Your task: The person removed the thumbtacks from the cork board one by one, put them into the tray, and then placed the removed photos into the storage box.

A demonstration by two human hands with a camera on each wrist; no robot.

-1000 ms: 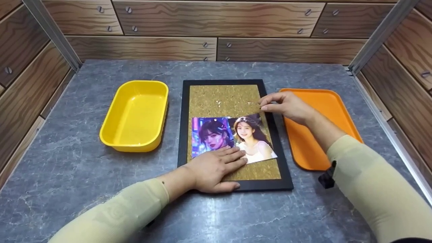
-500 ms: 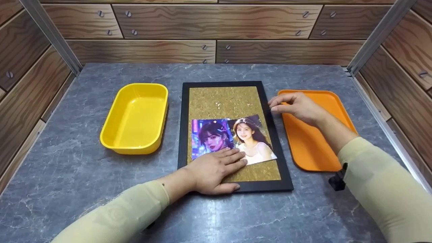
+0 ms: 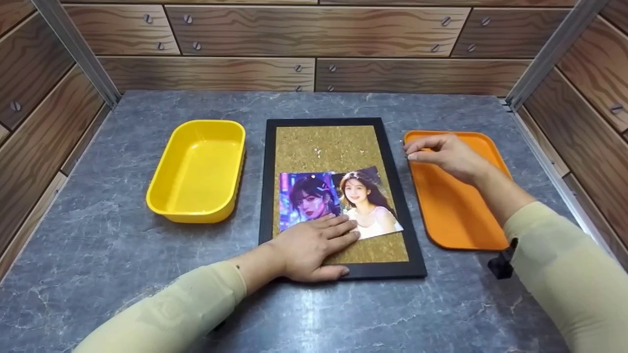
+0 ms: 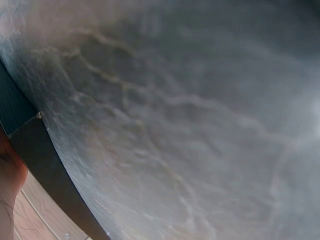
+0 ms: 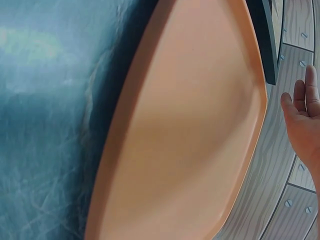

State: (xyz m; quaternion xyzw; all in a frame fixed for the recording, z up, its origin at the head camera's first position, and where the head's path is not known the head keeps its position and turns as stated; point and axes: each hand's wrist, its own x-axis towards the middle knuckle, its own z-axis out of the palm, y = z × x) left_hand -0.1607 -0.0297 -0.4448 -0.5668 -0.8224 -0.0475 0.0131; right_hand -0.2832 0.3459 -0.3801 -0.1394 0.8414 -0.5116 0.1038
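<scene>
Okay, left hand point(image 3: 311, 250) lying flat over lower end of cork board point(image 3: 326, 147), fingers straight across purple photo point(image 3: 304, 196) and onto white-top photo point(image 3: 370, 208). Both photos side by side on board, white-top one slightly tilted. Right hand point(image 3: 446, 157) up over tray's point(image 3: 456, 215) near-board edge, thumb and fingertips close together, can't tell if anything tiny's pinched there. Yellow tub point(image 3: 196, 171) sits left of board, on grey table point(image 3: 113, 255).
</scene>
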